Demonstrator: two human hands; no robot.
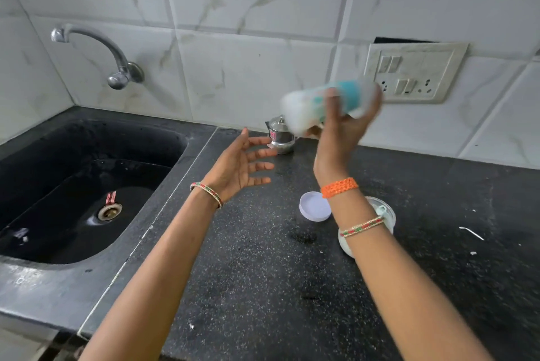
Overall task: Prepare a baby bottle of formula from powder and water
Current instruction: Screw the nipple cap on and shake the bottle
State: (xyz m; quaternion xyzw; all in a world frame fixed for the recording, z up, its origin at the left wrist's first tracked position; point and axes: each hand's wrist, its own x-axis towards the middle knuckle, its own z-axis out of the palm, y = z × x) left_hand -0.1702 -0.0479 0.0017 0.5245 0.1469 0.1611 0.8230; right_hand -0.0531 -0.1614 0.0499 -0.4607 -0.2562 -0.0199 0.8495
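Observation:
My right hand (340, 132) is shut on the baby bottle (312, 103), a clear bottle with teal print and milky white liquid inside. The bottle lies nearly on its side in the air and is motion-blurred. My left hand (244, 163) hovers open to the left of it, palm turned toward the bottle, fingers spread, holding nothing. On the black counter below, a white round lid (315, 205) lies flat. A white powder container (382, 214) with a pale scoop inside sits partly hidden under my right forearm.
A small steel pot with a lid (280, 135) stands by the tiled wall behind my hands. A black sink (87, 185) with a wall tap (117, 65) fills the left. A switch and socket plate (415, 73) is on the wall. Specks of white powder dot the black counter (263, 287).

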